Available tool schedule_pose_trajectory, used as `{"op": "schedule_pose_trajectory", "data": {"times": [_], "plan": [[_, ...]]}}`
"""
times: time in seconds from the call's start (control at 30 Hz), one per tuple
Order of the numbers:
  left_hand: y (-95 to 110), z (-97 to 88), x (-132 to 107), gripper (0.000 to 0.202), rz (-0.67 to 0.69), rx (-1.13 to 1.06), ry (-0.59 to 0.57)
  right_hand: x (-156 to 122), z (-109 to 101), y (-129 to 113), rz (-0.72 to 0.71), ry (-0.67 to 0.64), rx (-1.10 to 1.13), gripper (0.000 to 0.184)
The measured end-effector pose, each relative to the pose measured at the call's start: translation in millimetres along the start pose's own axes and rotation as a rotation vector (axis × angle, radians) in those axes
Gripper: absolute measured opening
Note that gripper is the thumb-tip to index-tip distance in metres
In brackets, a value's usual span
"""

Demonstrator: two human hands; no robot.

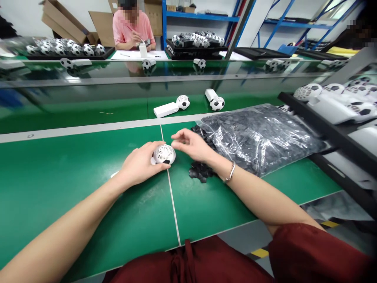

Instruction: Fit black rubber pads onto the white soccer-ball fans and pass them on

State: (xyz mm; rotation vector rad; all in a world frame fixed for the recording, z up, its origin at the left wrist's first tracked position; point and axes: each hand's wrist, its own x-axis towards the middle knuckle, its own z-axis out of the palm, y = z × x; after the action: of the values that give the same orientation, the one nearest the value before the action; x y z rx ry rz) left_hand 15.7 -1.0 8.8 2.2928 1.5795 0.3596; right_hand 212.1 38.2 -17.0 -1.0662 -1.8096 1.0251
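Note:
My left hand (141,163) is wrapped round a white football-shaped device (165,154) on the green table. Its ball head has an open lattice with a black patch at the front, and most of its white body is hidden under my hand. Just right of the ball, my right hand (191,145) hovers with thumb and fingertips brought close together. Whether a small piece sits between those fingertips is too small to tell. Loose black pieces (202,171) lie in a pile under and beside my right wrist, by a clear plastic bag (262,133) full of similar black pieces.
Two white devices with football heads (166,109) (217,103) lie on the green strip beyond the table's metal edge. At right, black trays (324,122) hold several more. Across the line, a person in a pink shirt (134,29) works between loaded trays (70,55).

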Motion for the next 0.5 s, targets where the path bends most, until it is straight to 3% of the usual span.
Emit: {"op": "schedule_pose_trajectory", "data": {"times": [0.07,0.13,0.23,0.33,0.5], "plan": [[-2.4,-2.5,1.2,0.072,-0.01,-0.016,-0.058,7.0,-16.4,1.9,-0.007,0.153,-0.207,0.011],[-4.9,-5.2,2.9,0.068,0.009,0.017,-0.08,10.2,-28.4,4.0,-0.01,0.217,-0.431,0.005],[-8.1,-7.9,4.8,0.055,0.104,0.108,-0.06,9.0,-32.4,7.2,-0.023,0.072,-0.646,0.009],[-11.0,-8.1,5.4,0.06,0.13,0.153,-0.03,6.8,-27.4,9.2,-0.018,-0.089,-0.746,0.016],[-15.1,-5.6,5.8,0.06,0.179,0.178,0.026,7.8,-25.2,8.3,0.085,-0.114,-0.75,0.009]]}}
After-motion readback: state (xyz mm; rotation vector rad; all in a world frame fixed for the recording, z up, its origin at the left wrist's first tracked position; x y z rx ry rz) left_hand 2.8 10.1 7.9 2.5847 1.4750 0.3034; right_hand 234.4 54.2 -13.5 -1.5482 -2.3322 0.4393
